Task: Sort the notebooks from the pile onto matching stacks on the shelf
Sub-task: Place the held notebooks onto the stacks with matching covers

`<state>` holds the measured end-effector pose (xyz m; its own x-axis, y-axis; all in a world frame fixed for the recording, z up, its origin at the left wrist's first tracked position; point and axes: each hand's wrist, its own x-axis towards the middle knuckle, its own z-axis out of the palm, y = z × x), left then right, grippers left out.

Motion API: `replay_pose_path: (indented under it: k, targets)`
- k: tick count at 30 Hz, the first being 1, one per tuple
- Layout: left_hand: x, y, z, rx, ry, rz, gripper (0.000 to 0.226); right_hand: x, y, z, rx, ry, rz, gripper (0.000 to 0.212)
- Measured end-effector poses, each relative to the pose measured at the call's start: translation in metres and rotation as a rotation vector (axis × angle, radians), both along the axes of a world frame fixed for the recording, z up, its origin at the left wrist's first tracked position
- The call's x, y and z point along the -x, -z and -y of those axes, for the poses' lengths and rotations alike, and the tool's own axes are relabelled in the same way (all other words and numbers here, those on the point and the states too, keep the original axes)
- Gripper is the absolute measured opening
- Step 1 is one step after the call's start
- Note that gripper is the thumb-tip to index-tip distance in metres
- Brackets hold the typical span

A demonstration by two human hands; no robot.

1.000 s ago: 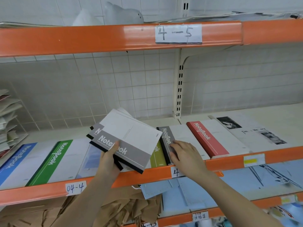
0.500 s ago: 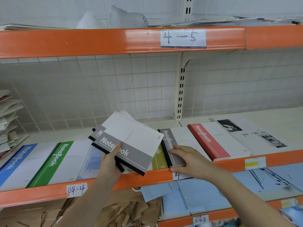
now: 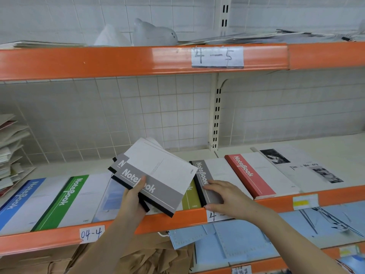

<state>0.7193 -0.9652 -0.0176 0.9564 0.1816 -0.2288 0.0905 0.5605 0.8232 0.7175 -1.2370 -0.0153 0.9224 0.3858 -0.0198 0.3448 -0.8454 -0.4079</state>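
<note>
Head view: we are gripping grey notebooks (image 3: 156, 175) in our left hand (image 3: 132, 196), just left of the grey stack (image 3: 209, 182). Our right hand (image 3: 227, 196) is resting there, fingers loosely spread. Judging by colour, next we are laying one squarely on it.
</note>
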Motion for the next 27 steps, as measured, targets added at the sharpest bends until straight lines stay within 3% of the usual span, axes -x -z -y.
replay_pose_path:
  k: [2, 4, 7, 11, 16, 19, 24, 27]
  targets:
    - [0.002, -0.003, 0.000, -0.029, -0.003, 0.025, 0.041, 0.001, -0.005, -0.002, -0.084, 0.014, -0.013, 0.054]
    - [0.005, -0.005, 0.001, -0.095, 0.019, 0.054, 0.039, 0.003, -0.016, -0.005, -0.330, 0.101, -0.035, 0.043]
    - [0.010, -0.014, 0.011, -0.226, 0.069, 0.133, 0.031, 0.006, -0.028, -0.010, -0.675, 0.220, -0.145, 0.049]
    - [0.014, -0.027, 0.042, -0.361, 0.086, 0.238, 0.028, 0.009, -0.032, -0.022, -0.748, 0.254, -0.194, 0.035]
    - [0.014, -0.027, 0.061, -0.307, 0.193, 0.203, 0.047, 0.005, -0.036, -0.011, -0.831, 0.471, 0.010, 0.011]
    - [0.016, -0.018, 0.063, -0.239, 0.247, 0.177, 0.055, 0.000, -0.032, -0.002, -0.838, 0.584, 0.048, 0.011]
    - [0.008, -0.008, 0.054, -0.174, 0.080, 0.134, 0.041, -0.009, -0.032, 0.016, -0.760, 0.705, 0.124, 0.009]
    - [0.003, -0.008, 0.038, -0.176, -0.089, 0.152, 0.048, -0.014, -0.028, 0.030, -0.639, 0.745, 0.197, 0.022]
